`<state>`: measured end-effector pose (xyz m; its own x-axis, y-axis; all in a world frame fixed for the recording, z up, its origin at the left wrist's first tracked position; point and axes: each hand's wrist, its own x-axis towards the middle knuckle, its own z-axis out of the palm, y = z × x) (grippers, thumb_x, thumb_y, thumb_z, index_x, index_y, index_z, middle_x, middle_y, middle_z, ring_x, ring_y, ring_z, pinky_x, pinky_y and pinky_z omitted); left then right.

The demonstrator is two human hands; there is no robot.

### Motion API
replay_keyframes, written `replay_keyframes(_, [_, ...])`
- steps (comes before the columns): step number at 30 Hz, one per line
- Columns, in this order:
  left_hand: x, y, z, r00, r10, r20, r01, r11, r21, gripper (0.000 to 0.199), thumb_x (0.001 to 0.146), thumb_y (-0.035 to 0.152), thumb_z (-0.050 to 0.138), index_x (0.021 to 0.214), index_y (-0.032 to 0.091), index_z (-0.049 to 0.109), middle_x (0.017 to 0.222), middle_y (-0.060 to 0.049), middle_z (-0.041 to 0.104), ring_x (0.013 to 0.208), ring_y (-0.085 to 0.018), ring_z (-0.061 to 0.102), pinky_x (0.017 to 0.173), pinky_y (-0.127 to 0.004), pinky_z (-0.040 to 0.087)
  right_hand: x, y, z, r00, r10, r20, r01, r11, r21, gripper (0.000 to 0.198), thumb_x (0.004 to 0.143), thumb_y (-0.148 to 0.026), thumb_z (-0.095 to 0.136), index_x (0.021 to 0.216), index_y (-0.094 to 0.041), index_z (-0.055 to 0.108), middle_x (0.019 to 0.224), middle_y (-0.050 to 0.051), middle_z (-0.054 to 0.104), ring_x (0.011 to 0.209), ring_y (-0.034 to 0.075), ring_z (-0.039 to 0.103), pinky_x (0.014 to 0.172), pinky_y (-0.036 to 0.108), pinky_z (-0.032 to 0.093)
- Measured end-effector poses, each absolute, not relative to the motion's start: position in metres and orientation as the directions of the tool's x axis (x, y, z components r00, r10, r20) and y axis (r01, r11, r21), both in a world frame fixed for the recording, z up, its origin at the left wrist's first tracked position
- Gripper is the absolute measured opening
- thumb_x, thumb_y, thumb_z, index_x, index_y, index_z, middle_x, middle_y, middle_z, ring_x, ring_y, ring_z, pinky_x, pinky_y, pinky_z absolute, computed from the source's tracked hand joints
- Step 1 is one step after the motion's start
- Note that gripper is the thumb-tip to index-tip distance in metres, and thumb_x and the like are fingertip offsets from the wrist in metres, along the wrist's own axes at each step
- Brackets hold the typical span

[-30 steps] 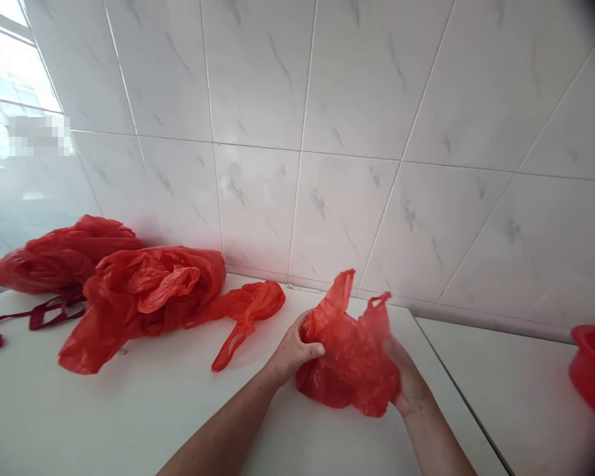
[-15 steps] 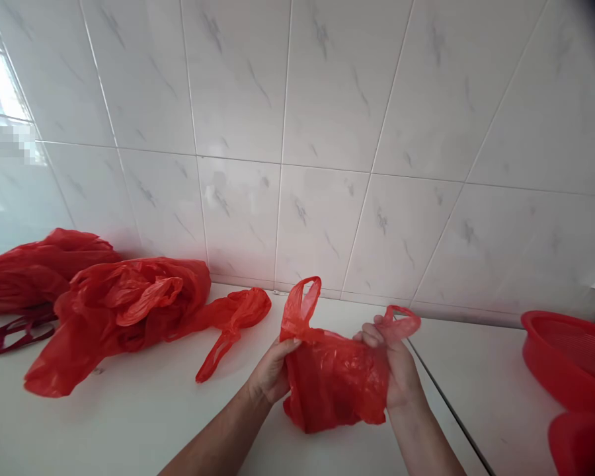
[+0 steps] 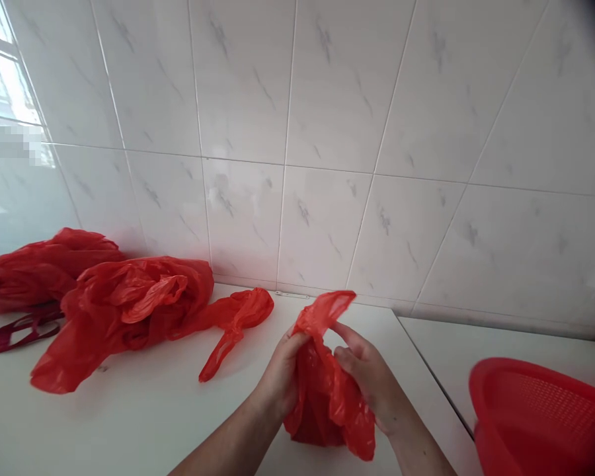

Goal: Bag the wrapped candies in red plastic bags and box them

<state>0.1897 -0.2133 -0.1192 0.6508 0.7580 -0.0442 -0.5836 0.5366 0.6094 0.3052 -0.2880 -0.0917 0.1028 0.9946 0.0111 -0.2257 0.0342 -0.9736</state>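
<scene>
A small red plastic bag [image 3: 322,396] with loop handles hangs between my hands above the white tabletop. My left hand [image 3: 282,373] is closed on its left side near the top, the thumb pressing over the plastic. My right hand [image 3: 367,373] grips the bag's right edge with bent fingers, the index finger reaching towards the handles. The handles are bunched together at the top and lean right. The bag's lower part is crumpled, and its inside is hidden.
To the left, large crumpled red plastic bags [image 3: 139,297] lie along the tiled wall [image 3: 242,218], with dark red straps [image 3: 24,330] beside them. A red perforated basket [image 3: 515,396] stands at the right, past a seam in the white tabletop [image 3: 188,423].
My right hand has moved left towards my left hand, and the bag, spread wide before, is now gathered narrower with its handles together. At the right, the red basket has shifted left and nearer.
</scene>
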Motion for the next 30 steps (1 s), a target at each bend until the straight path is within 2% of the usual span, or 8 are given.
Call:
replay_keyframes(7, [0.192,-0.219,-0.121,0.68,0.733,0.011,-0.279,0.245,0.929,0.026,0.07,0.015,0.064,0.093,0.022,0.056,0.069,0.001,0.06,0.056,-0.013,0.054,0.052,-0.023,0.04,0.306,-0.283,-0.097,0.341,0.94,-0.014,-0.241,0.073,-0.968,0.034,0.069,-0.051,0.073,0.073,-0.018,0.065,0.059,0.0,0.056,0.053,0.013,0.051,0.052,0.025,0.042])
replay_keyframes(10, [0.189,-0.224,-0.122,0.682,0.719,0.136,-0.254,0.058,0.966,0.062,0.069,0.014,0.067,0.125,0.029,0.045,0.11,-0.008,0.062,0.081,-0.02,0.063,0.067,-0.029,0.047,0.314,-0.281,-0.099,0.461,0.881,-0.107,-0.332,0.059,-0.941,0.032,0.073,-0.05,0.069,0.069,-0.019,0.061,0.055,-0.001,0.054,0.048,0.012,0.047,0.045,0.023,0.037])
replay_keyframes(12, [0.189,-0.23,-0.12,0.688,0.695,0.21,-0.268,-0.026,0.963,0.087,0.063,0.015,0.075,0.138,0.033,0.035,0.138,-0.011,0.044,0.107,-0.027,0.057,0.081,-0.032,0.047,0.316,-0.28,-0.101,0.475,0.876,-0.08,-0.294,0.072,-0.953,0.03,0.076,-0.049,0.067,0.074,-0.02,0.062,0.064,0.001,0.06,0.056,0.015,0.053,0.049,0.025,0.041])
replay_keyframes(14, [0.191,-0.235,-0.117,0.653,0.721,0.233,-0.282,-0.054,0.958,0.092,0.061,0.02,0.08,0.14,0.032,0.035,0.143,-0.01,0.039,0.12,-0.031,0.048,0.088,-0.033,0.044,0.313,-0.279,-0.103,0.472,0.881,0.018,-0.166,0.109,-0.98,0.029,0.079,-0.05,0.063,0.08,-0.021,0.063,0.074,0.002,0.063,0.065,0.017,0.057,0.057,0.026,0.045])
replay_keyframes(18, [0.196,-0.234,-0.115,0.652,0.746,0.136,-0.341,0.128,0.931,0.03,0.084,0.046,0.057,0.1,0.021,0.064,0.099,-0.01,0.065,0.097,-0.027,0.06,0.073,-0.031,0.047,0.308,-0.281,-0.105,0.391,0.919,0.053,-0.052,0.079,-0.996,0.03,0.084,-0.051,0.057,0.08,-0.022,0.059,0.068,-0.001,0.058,0.058,0.013,0.051,0.048,0.023,0.037])
replay_keyframes(22, [0.196,-0.222,-0.121,0.703,0.71,-0.039,-0.375,0.416,0.828,0.042,0.084,0.053,0.053,0.064,0.017,0.057,0.063,-0.004,0.058,0.062,-0.018,0.059,0.059,-0.028,0.045,0.316,-0.288,-0.098,0.173,0.984,0.044,-0.103,0.063,-0.993,0.024,0.088,-0.045,0.055,0.092,-0.023,0.063,0.07,-0.001,0.061,0.049,0.009,0.043,0.049,0.023,0.037])
replay_keyframes(26, [0.194,-0.212,-0.123,0.662,0.732,-0.162,-0.41,0.534,0.739,0.02,0.079,0.034,0.064,0.083,0.015,0.063,0.066,-0.003,0.06,0.057,-0.014,0.057,0.059,-0.026,0.046,0.33,-0.297,-0.093,-0.159,0.983,0.094,-0.164,0.068,-0.984,0.039,0.09,-0.049,0.05,0.12,-0.027,0.06,0.113,0.005,0.06,0.098,0.019,0.056,0.088,0.031,0.045])
replay_keyframes(30, [0.192,-0.206,-0.119,0.656,0.729,-0.196,-0.412,0.563,0.716,0.035,0.079,0.03,0.063,0.111,0.016,0.06,0.081,-0.006,0.065,0.069,-0.017,0.063,0.065,-0.028,0.05,0.335,-0.296,-0.096,-0.16,0.985,0.058,-0.151,0.033,-0.988,0.042,0.091,-0.049,0.05,0.123,-0.024,0.06,0.128,0.008,0.054,0.116,0.024,0.05,0.102,0.038,0.038])
